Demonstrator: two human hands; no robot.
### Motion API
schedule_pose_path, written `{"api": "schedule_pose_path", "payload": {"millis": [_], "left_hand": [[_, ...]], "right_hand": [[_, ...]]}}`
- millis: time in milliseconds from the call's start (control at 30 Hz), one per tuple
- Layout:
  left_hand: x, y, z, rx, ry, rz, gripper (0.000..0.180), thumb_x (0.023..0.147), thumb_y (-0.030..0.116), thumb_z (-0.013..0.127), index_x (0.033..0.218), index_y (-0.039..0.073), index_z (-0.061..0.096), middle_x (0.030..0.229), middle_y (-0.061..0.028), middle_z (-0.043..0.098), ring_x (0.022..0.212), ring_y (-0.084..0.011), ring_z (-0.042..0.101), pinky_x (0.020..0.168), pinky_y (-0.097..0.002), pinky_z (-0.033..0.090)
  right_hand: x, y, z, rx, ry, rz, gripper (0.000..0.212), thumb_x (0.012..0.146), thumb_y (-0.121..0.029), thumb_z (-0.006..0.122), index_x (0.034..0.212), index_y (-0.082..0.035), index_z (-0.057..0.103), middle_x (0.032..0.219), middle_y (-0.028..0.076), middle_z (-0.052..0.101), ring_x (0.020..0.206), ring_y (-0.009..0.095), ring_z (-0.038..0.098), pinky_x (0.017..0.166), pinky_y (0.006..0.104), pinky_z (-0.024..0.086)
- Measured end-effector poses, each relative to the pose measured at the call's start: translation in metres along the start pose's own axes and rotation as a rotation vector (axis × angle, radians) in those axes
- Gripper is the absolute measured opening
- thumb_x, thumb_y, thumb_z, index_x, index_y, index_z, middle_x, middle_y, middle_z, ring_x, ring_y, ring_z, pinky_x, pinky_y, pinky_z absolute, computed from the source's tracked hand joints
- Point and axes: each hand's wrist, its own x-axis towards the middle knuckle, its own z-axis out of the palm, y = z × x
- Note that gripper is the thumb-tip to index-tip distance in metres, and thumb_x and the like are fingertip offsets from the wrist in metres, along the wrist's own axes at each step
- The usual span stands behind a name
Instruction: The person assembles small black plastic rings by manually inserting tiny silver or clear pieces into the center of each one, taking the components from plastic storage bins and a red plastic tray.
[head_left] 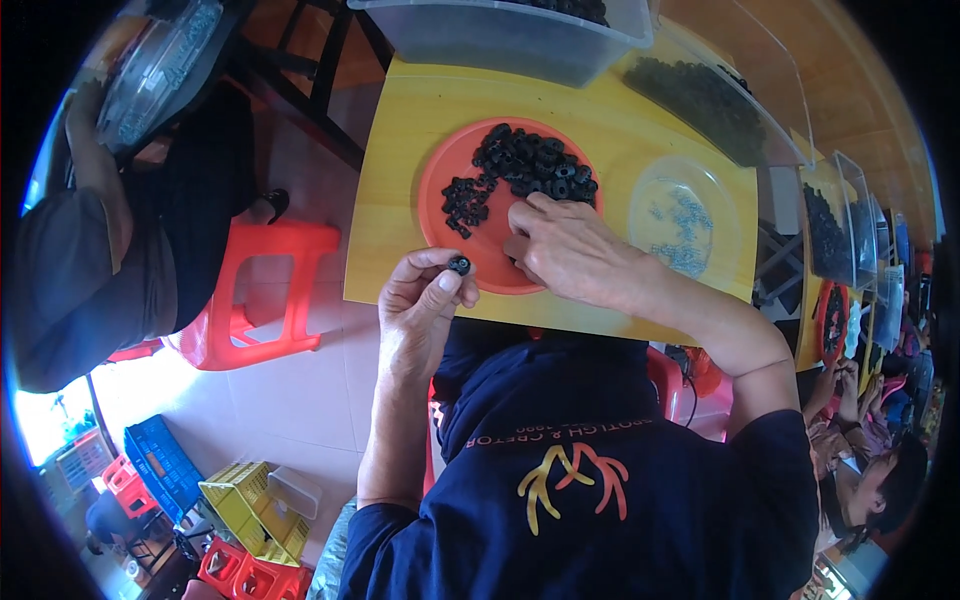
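On the yellow table I see an orange tray with two heaps of black parts. The left hand pinches a black piece by the tray's near-left rim; the right hand curls beside the larger heap, its fingertips' grip hidden from me.

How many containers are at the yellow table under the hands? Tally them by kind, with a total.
Red round tray: 1
Clear shallow dish: 1
Translucent bins: 2
Total: 4
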Motion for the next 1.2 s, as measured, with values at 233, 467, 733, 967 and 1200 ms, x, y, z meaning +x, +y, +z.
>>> {"api": "schedule_pose_path", "payload": {"millis": [233,467,733,967,1200], "left_hand": [[0.004,-0.002,0.002,-0.070,-0.039,-0.026,0.021,0.093,0.003,0.063,0.113,-0.001,0.063,0.101,-0.0134,0.068,0.080,-0.0174,0.062,0.075,-0.0283,0.050],[0.003,0.006,-0.015,-0.018,0.006,0.045,0.021,0.092,0.004,0.064,0.112,-0.001,0.063,0.097,-0.0120,0.068,0.079,-0.0177,0.061,0.074,-0.0303,0.048],[0.002,0.007,-0.026,-0.035,0.046,0.057,0.019,0.093,0.004,0.063,0.111,-0.001,0.063,0.097,-0.0104,0.067,0.079,-0.0179,0.061,0.074,-0.0306,0.048],[0.003,0.007,-0.025,-0.010,0.044,0.063,0.019,0.093,0.004,0.063,0.112,-0.001,0.063,0.097,-0.0102,0.067,0.079,-0.0180,0.061,0.075,-0.0308,0.048],[0.006,0.007,-0.024,-0.012,0.041,0.052,0.020,0.093,0.005,0.063,0.112,-0.001,0.062,0.097,-0.0101,0.068,0.080,-0.0176,0.061,0.076,-0.0308,0.048]], "right_hand": [[0.002,-0.002,-0.003,-0.020,-0.017,-0.053,0.019,0.075,-0.017,0.064,0.085,-0.002,0.069,0.089,0.009,0.055,0.096,0.026,0.055,0.076,0.0382,0.050],[0.010,0.006,0.006,0.138,-0.003,-0.016,0.014,0.084,-0.019,0.065,0.088,-0.007,0.070,0.089,0.008,0.059,0.095,0.025,0.059,0.078,0.0367,0.052],[0.042,-0.005,0.030,0.173,0.192,0.147,0.015,0.086,-0.020,0.067,0.092,-0.007,0.067,0.091,0.009,0.062,0.083,0.027,0.065,0.070,0.0401,0.054],[0.043,-0.008,0.030,0.074,0.163,0.125,0.016,0.089,-0.021,0.064,0.093,-0.006,0.067,0.090,0.010,0.062,0.078,0.026,0.065,0.066,0.0388,0.055],[0.043,-0.013,0.027,0.203,0.161,0.177,0.020,0.090,-0.025,0.064,0.097,-0.007,0.068,0.092,0.009,0.064,0.081,0.026,0.067,0.067,0.0394,0.055]]}}
